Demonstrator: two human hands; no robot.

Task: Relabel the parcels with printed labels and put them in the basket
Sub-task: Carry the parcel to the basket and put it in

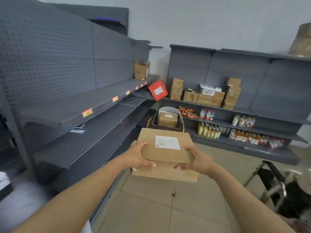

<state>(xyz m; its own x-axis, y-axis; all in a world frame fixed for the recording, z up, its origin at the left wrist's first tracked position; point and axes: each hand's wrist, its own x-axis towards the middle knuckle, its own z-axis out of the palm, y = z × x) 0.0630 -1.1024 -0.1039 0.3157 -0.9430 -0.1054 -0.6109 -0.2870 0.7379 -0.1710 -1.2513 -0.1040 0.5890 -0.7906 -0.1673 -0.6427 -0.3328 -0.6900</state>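
Note:
I hold a brown cardboard parcel (165,152) out in front of me, above the tiled floor. A white printed label (167,142) is stuck on its top face. My left hand (138,155) grips its near left corner and my right hand (196,161) grips its near right corner, fingers curled under the front edge. Beyond the parcel a dark basket (165,126) stands on the floor in the corner, with another labelled brown parcel (168,118) lying in it.
Grey shelving (84,105) runs along the left. Shelves at the back right carry stacked cardboard boxes (210,96), bottles (208,131) and snacks. A red box (157,90) leans in the corner. A black folding chair (272,184) stands at the right. Tiled floor (151,207) lies below.

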